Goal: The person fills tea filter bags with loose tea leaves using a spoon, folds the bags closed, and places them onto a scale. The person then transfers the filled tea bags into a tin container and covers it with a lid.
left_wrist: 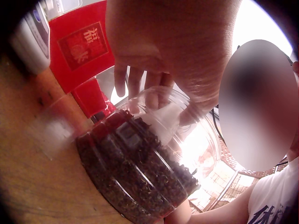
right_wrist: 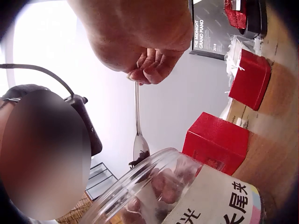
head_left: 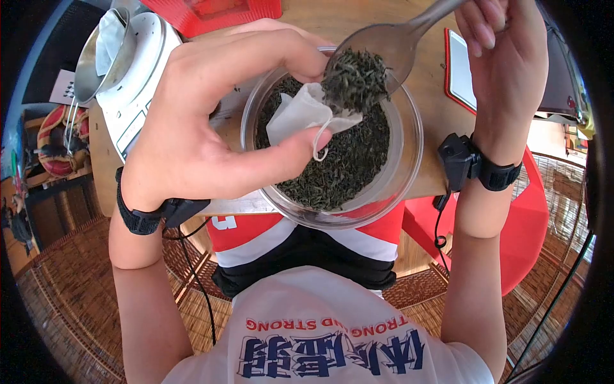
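A clear plastic jar (head_left: pixel 409 153) on the table holds dark, dry tea leaves (head_left: pixel 332 179). Over its mouth my left hand (head_left: pixel 185 121) pinches a white tea bag (head_left: pixel 297 115) between thumb and fingers, a string loop hanging by the thumb. My right hand (head_left: pixel 505 51) grips the handle of a metal spoon (head_left: pixel 412 35). Tea leaves heap in the spoon's bowl, which overlaps the tea bag's open mouth in the head view. From the right wrist view, the spoon (right_wrist: pixel 138 112) slants down to the jar's rim, and a printed label (right_wrist: pixel 215 200) shows on the jar's side.
At the left stands a white scale (head_left: pixel 137 89) bearing a metal pan (head_left: pixel 121 57) with a white bag inside. A red box (right_wrist: pixel 217 142) sits beside the jar. Toward the right lies a white, red-edged object (head_left: pixel 457 70). Cables hang from both wrist cameras.
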`<state>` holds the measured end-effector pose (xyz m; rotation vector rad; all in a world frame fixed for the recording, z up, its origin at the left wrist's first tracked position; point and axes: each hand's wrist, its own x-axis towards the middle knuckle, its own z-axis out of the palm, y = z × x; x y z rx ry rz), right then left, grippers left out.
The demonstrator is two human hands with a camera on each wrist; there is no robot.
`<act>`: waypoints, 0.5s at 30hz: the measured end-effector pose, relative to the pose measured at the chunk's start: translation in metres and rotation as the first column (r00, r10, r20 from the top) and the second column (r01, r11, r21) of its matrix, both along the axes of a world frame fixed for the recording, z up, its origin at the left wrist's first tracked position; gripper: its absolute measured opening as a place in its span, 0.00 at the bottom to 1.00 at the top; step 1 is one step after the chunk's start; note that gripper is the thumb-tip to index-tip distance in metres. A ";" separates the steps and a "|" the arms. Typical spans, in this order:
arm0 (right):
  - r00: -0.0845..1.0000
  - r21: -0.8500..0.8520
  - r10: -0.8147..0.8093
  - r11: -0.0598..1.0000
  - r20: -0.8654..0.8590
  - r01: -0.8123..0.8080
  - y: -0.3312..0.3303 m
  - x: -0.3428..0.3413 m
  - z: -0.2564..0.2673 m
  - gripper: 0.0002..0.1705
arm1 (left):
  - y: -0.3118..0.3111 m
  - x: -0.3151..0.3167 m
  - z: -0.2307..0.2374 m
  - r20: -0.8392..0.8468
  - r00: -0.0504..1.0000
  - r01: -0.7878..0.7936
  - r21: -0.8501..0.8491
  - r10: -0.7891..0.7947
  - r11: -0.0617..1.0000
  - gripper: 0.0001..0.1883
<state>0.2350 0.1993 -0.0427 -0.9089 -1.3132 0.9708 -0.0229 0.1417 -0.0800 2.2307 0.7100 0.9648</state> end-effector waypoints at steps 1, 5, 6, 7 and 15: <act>1.000 0.060 -0.007 0.998 -0.005 0.007 0.001 0.001 -0.002 0.22 | 0.000 0.000 0.001 -0.001 1.000 -0.008 -0.009 0.008 1.000 0.17; 0.987 0.288 0.155 0.945 0.030 -0.157 0.006 0.016 0.000 0.26 | 0.002 -0.002 0.004 -0.059 0.998 0.002 0.071 0.002 0.997 0.20; 0.988 0.291 0.154 0.944 0.031 -0.156 -0.001 0.011 0.005 0.26 | 0.002 -0.001 0.005 -0.058 0.998 0.003 0.074 0.001 0.997 0.20; 0.995 0.269 0.099 0.959 -0.010 -0.093 -0.011 0.002 0.012 0.27 | 0.000 -0.001 0.006 -0.053 0.998 -0.013 0.050 0.015 0.999 0.20; 0.948 0.418 0.271 0.852 0.165 -0.316 0.004 0.020 0.005 0.29 | 0.005 -0.001 0.002 -0.063 0.998 0.004 0.094 0.002 0.996 0.22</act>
